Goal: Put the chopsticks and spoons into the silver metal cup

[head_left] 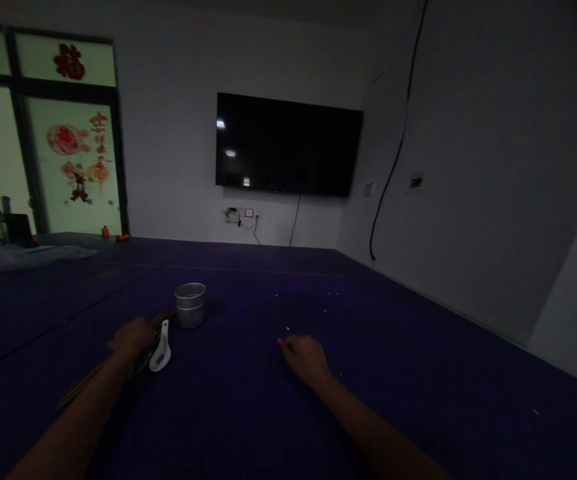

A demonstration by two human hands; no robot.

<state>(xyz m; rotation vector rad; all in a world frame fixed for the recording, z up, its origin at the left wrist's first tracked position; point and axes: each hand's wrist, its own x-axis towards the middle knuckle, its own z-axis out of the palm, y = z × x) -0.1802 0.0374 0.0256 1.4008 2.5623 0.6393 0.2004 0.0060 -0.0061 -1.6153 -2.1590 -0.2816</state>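
Observation:
A bundle of thin brown chopsticks (86, 381) lies slantwise on the dark blue surface. My left hand (132, 335) is over the middle of it, fingers closed around the sticks. Just right of that hand rests a white soup spoon (161, 352), its bowl toward me and its handle pointing away. Beyond the spoon a silver metal cup (190, 307) stands upright near the far ends of the chopsticks. Under my left wrist is a dark shape, too dim to name. My right hand (306, 359) rests on the surface with curled fingers, and nothing shows in it.
Small white specks (287, 328) lie around my right hand. Clear plastic sheeting (23, 259) and a dark box (1, 228) are at the far left, with small orange items (113, 235) near the door. A black cable (391, 177) hangs down the right wall.

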